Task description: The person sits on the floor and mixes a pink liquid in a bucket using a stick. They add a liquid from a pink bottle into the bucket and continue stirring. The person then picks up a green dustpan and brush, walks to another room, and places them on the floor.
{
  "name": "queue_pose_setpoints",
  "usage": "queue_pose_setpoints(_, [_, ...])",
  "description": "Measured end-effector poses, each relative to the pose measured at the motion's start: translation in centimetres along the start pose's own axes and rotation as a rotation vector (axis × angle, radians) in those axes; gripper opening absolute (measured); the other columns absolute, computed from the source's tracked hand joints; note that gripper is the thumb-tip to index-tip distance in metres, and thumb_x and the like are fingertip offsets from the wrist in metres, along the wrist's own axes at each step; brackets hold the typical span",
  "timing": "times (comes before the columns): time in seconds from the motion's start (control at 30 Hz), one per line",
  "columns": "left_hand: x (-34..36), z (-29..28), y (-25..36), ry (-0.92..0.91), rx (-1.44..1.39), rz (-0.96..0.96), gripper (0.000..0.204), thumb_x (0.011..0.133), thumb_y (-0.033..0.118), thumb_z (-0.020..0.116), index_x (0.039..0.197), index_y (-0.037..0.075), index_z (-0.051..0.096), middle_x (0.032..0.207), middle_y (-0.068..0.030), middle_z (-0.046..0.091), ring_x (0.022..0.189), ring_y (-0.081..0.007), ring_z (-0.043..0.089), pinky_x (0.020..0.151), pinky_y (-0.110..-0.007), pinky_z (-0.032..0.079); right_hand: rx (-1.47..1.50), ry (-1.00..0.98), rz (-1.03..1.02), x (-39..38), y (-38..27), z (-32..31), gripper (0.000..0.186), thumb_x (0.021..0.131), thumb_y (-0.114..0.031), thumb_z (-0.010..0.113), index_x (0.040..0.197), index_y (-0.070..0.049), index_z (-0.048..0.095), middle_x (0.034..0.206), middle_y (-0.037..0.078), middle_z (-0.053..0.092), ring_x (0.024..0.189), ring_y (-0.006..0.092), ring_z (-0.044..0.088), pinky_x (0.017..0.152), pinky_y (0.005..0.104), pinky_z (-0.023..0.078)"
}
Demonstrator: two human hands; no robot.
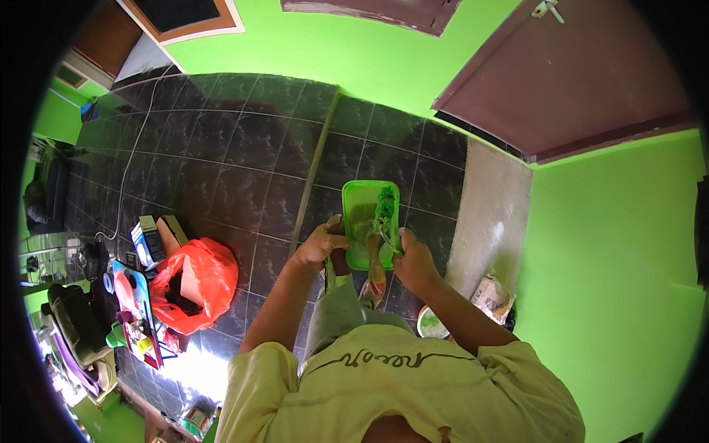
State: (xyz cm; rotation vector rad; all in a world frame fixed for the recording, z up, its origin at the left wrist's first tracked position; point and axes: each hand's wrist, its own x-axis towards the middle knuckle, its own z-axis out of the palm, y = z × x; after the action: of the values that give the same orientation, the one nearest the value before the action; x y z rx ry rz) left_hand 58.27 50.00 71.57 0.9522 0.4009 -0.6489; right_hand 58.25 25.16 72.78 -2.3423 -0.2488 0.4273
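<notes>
In front of me is a bright green paint tray (352, 193), long side running away from me, with pale paint inside. My left hand (323, 244) is closed on its left rim, thumb on top. A brown, flat-sided thing (340, 262) shows just under that hand; I cannot make out what it is. On the right rim, my right hand (415, 262) is closed. A fluffy green paint roller (385, 203) lies in the tray's right half, its wire frame running toward my right hand. Beside it a tan, handle-like shape (374, 251) crosses the tray's near end.
Dark tiles (258, 140) cover the floor, with a low step edge (316, 162) to my left. A red plastic bag (210, 280), boxes (148, 240) and a cluttered small table (144, 310) stand left. Right are a bucket (430, 323), a crumpled sack (492, 299), a green wall (605, 280) and a brown door (569, 81).
</notes>
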Motion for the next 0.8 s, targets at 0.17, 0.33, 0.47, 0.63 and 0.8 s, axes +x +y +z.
queue_pose_setpoints(0.17, [1.9,-2.4,5.3,-0.021,-0.041,0.042,0.049,0.074,-0.003,0.065,0.122,0.001,0.059,0.11,-0.0091,0.067,0.1,-0.0204,0.065,0.09,-0.035,0.053,-0.001,-0.021,0.016,5.5,-3.6,-0.5,0.047,0.085,-0.004,0.063,0.13,0.001,0.049,0.088,0.03,0.068,0.087,0.0509,0.066,0.074,0.0579,0.053])
queue_pose_setpoints(0.33, [2.6,-5.7,10.8,-0.003,0.031,0.021,0.049,0.075,-0.003,0.065,0.123,0.0,0.059,0.113,-0.0099,0.067,0.102,-0.0218,0.065,0.092,-0.036,0.053,-0.039,-0.041,0.051,10.7,-7.4,0.1,0.048,0.085,-0.003,0.062,0.13,0.002,0.048,0.089,0.031,0.068,0.088,0.0505,0.066,0.076,0.0576,0.053])
queue_pose_setpoints(0.47, [4.2,-7.8,13.9,0.034,0.025,0.05,0.049,0.075,-0.002,0.065,0.123,0.0,0.059,0.113,-0.0105,0.066,0.101,-0.0231,0.065,0.092,-0.037,0.053,-0.007,-0.059,0.002,14.8,-8.9,0.5,0.048,0.084,-0.002,0.063,0.13,0.003,0.049,0.091,0.031,0.068,0.089,0.0496,0.066,0.075,0.0547,0.053])
queue_pose_setpoints(0.63, [6.2,-10.0,16.6,0.024,-0.049,0.095,0.052,0.074,-0.003,0.064,0.126,-0.001,0.058,0.114,-0.0115,0.066,0.102,-0.025,0.066,0.093,-0.038,0.054,-0.034,-0.065,-0.058,20.1,-9.9,0.9,0.049,0.084,-0.002,0.066,0.13,0.004,0.05,0.091,0.03,0.068,0.089,0.0478,0.067,0.07,0.0494,0.054])
queue_pose_setpoints(0.8, [7.7,-11.1,19.2,0.093,-0.117,0.131,0.054,0.073,-0.004,0.064,0.126,-0.003,0.058,0.116,-0.0118,0.066,0.102,-0.0249,0.066,0.092,-0.038,0.054,-0.034,-0.139,-0.124,25.2,-10.6,0.1,0.05,0.084,-0.001,0.066,0.13,0.006,0.049,0.091,0.031,0.067,0.089,0.0482,0.067,0.071,0.0514,0.053])
